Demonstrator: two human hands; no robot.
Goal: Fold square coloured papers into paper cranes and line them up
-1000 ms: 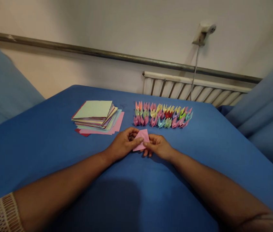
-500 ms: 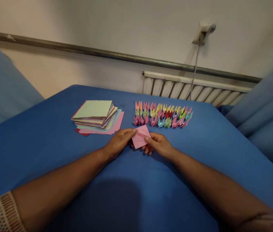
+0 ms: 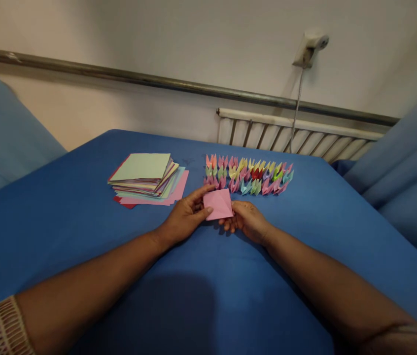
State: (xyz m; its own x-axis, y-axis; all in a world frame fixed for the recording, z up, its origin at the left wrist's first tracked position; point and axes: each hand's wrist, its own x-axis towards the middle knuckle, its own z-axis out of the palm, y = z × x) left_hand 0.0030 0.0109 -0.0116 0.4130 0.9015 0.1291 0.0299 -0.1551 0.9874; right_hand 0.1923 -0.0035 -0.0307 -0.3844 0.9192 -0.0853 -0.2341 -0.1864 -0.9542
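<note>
A small folded square of pink origami paper (image 3: pixel 218 204) is held up between both hands, just above the blue table. My left hand (image 3: pixel 187 214) pinches its left side, thumb on the front near the lower corner and a finger along the upper edge. At the right edge, my right hand (image 3: pixel 247 220) grips the paper with the thumb and curled fingers. Just beyond the paper stand rows of folded paper cranes (image 3: pixel 256 174) in pink, yellow, green, red and blue. A stack of coloured paper sheets (image 3: pixel 140 167), pale green on top, lies beyond my left hand.
A blue cloth covers the table (image 3: pixel 230 296). Behind it are a radiator (image 3: pixel 286 125), a metal pipe (image 3: pixel 138 78) along the wall and a socket with a plug and hanging cord (image 3: pixel 296 111). Blue curtains (image 3: pixel 408 182) hang at both sides.
The pink paper has turned, so a smoother square face shows instead of the side with folded flaps. My right thumb has slid from its face to the right edge; my left grip has shifted.
</note>
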